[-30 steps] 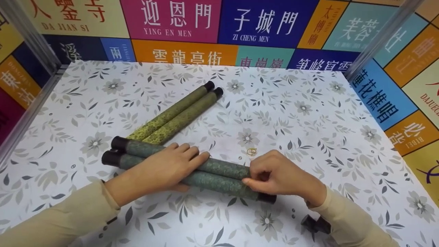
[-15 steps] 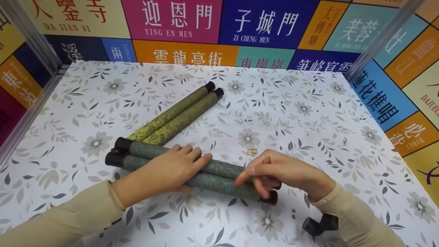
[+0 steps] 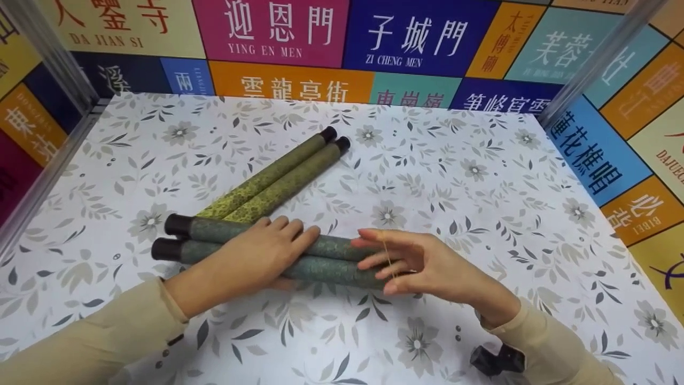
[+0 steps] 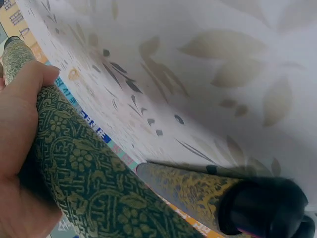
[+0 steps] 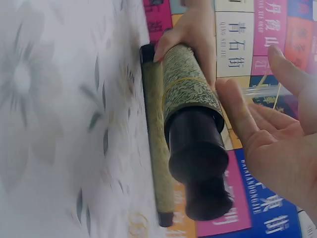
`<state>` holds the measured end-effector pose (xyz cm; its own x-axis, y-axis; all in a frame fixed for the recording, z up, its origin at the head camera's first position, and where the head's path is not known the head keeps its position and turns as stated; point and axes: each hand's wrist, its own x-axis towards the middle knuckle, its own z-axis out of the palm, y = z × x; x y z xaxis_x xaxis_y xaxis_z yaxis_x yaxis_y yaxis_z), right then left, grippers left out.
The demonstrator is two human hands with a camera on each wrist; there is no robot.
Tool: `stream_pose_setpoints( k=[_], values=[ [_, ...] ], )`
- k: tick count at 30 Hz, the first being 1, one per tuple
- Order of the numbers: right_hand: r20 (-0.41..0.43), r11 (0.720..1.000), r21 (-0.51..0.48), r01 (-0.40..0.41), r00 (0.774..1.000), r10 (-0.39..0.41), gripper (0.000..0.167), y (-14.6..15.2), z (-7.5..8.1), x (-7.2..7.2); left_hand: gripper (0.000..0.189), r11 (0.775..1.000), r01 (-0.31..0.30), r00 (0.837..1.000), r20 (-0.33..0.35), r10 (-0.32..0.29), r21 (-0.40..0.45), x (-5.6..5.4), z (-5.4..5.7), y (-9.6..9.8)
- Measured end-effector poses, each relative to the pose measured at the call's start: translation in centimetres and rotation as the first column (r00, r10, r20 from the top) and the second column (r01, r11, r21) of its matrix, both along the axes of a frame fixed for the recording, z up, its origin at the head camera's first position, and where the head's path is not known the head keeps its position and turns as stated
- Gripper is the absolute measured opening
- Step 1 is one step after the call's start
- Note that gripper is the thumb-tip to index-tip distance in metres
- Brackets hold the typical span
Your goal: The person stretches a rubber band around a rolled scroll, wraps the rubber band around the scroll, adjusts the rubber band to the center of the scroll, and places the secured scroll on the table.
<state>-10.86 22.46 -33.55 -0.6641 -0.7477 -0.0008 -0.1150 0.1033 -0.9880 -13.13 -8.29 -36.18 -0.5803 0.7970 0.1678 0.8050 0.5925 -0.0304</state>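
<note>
Grip L (image 3: 256,256) on rolls (image 3: 336,248); R (image 3: 425,264) spreads band (image 3: 388,256).

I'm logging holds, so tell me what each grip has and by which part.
The left grip holds the paired green rolls around mid-length; the right grip carries a thin yellow band, stretched between thumb and fingers.

One of the hands (image 4: 16,121) grips a green scroll (image 4: 96,166).
</note>
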Motion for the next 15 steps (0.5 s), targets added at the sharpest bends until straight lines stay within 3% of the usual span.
stream_pose_setpoints(
  k=[3, 7, 13, 15],
  values=[
    [-0.178, 0.997, 0.075, -0.037, 0.983, 0.05, 0.081, -0.2, 0.3, 0.4, 0.079, 1.0, -0.012, 0.999, 0.045, 0.012, 0.003, -0.2, 0.0, -0.4],
    [-0.397, 0.977, 0.205, -0.054, 0.908, 0.133, 0.088, -0.1, 0.9, 0.7, 0.078, 1.0, -0.025, 0.994, 0.111, 0.024, 0.004, -0.4, 0.2, -0.6],
    [-0.558, 0.93, 0.367, -0.001, 0.799, 0.221, 0.093, 0.2, 1.7, 1.1, 0.08, 1.0, -0.03, 0.992, 0.126, 0.029, 0.005, -0.7, 0.5, -0.8],
    [-0.585, 0.909, 0.414, 0.042, 0.778, 0.23, 0.095, 0.2, 2.0, 1.3, 0.081, 0.999, -0.036, 0.992, 0.125, 0.035, 0.005, -0.7, 0.6, -0.9]
  ],
)
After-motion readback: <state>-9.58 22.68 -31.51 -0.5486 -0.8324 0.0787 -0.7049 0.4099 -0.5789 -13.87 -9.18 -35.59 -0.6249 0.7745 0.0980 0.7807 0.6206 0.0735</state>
